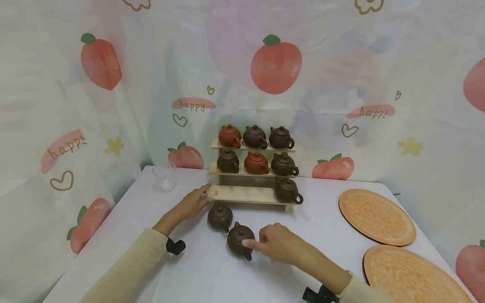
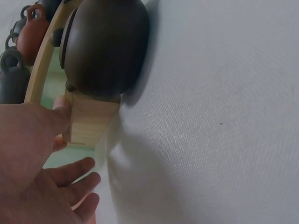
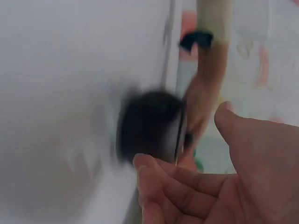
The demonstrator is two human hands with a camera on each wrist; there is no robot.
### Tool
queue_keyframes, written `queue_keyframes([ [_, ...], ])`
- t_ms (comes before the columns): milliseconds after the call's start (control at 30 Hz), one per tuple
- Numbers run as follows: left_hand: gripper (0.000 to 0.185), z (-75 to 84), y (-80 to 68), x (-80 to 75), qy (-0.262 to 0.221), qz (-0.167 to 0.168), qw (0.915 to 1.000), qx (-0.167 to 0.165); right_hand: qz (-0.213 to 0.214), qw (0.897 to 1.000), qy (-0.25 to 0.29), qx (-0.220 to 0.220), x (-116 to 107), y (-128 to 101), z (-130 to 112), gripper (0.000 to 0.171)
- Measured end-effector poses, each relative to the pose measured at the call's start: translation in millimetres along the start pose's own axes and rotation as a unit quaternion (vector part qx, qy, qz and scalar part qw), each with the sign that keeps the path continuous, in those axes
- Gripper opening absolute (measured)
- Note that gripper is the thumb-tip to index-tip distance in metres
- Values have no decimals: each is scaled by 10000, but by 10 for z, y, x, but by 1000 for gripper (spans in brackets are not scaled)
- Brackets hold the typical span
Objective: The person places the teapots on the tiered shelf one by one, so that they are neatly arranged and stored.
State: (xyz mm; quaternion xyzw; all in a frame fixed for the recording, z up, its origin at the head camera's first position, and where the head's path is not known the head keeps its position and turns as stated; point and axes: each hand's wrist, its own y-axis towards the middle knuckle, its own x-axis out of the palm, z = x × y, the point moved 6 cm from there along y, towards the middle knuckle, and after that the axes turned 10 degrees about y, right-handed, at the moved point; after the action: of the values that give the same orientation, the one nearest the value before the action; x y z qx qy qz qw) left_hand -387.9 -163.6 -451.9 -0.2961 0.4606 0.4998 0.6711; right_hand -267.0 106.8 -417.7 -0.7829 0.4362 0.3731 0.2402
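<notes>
A three-tier wooden rack (image 1: 242, 194) holds several small clay teapots, dark brown and reddish. On the white table (image 1: 189, 269) in front of it stand two dark brown teapots, a farther one (image 1: 219, 215) and a nearer one (image 1: 238, 240). My left hand (image 1: 197, 198) lies with straight fingers against the left end of the bottom shelf (image 2: 88, 121); my thumb touches the wood beside the farther teapot (image 2: 105, 46). Just right of the nearer teapot (image 3: 149, 126), my right hand (image 1: 265, 242) touches its side with a fingertip. In the blurred right wrist view its fingers (image 3: 187, 186) are loosely bent and hold nothing.
A clear glass cup (image 1: 164, 177) stands at the table's back left. Two round orange mats (image 1: 375, 216) (image 1: 409, 273) lie on the right. One dark teapot (image 1: 287, 190) sits at the right end of the bottom shelf. A fruit-printed curtain hangs behind.
</notes>
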Motion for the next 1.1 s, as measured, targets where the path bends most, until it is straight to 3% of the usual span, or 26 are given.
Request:
queue_keyframes([
  [167,58,0,-4,-15,-1,48,10000,51,247,9962,-822,-149,283,-60,-194,68],
  [300,59,-14,4,-4,-37,11,10000,10,438,9938,-1004,-165,342,-67,-182,61],
  [467,59,-13,8,12,-47,-35,10000,-57,303,9956,-888,33,289,-75,-43,41],
  [600,59,-7,10,9,-55,-23,10000,-37,86,9980,-603,146,251,-79,38,36],
  [733,59,-12,22,26,-45,-18,10000,14,3,9995,-306,-114,272,-99,66,31],
  [900,60,-20,21,30,-47,-26,10000,26,208,9983,-29,-540,272,-138,117,27],
  [1100,60,-14,3,15,-53,-35,10000,9,386,9974,147,-593,177,-186,237,26],
])
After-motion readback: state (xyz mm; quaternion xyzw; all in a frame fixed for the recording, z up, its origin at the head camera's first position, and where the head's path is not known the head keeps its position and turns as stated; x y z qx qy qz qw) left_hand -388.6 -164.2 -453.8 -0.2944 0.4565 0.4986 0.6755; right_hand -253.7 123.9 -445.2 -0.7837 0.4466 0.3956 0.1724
